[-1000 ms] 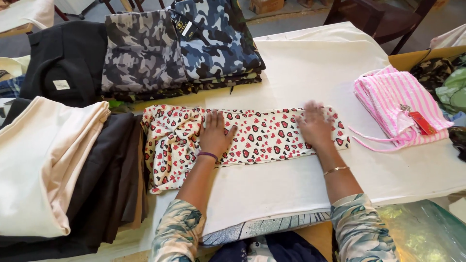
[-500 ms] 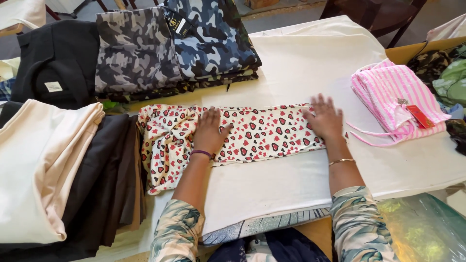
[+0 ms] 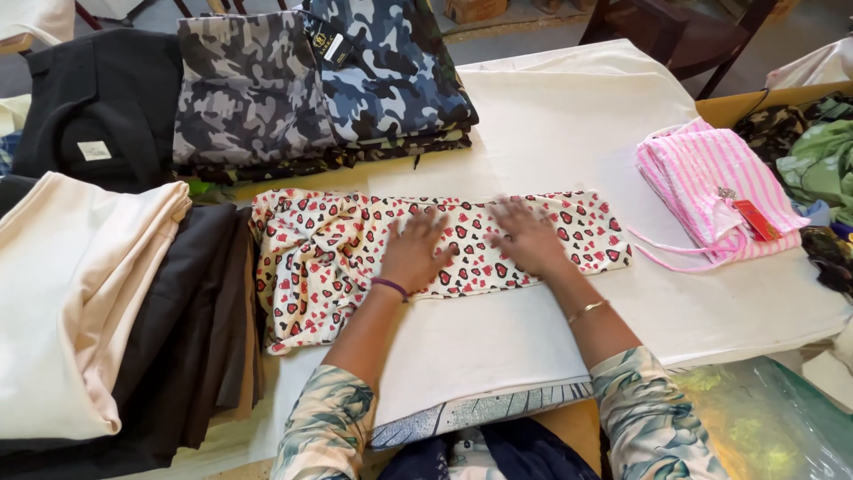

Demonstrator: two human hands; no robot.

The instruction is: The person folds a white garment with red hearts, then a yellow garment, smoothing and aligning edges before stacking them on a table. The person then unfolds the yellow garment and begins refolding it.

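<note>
Motion blurs the fingertips of the right hand [image 3: 531, 236]; the folded cream fabric stack [image 3: 67, 302] runs off the left edge.

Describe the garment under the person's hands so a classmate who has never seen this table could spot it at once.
On the white-covered table, look just below the camouflage stack. There a long folded heart-print garment lies flat, with the left hand and right hand pressed on it. Only it has red and black hearts on cream; the pink garment is striped.

camouflage stack [image 3: 320, 89] | pink striped garment [image 3: 711, 191] | cream fabric [image 3: 71, 293]
</note>
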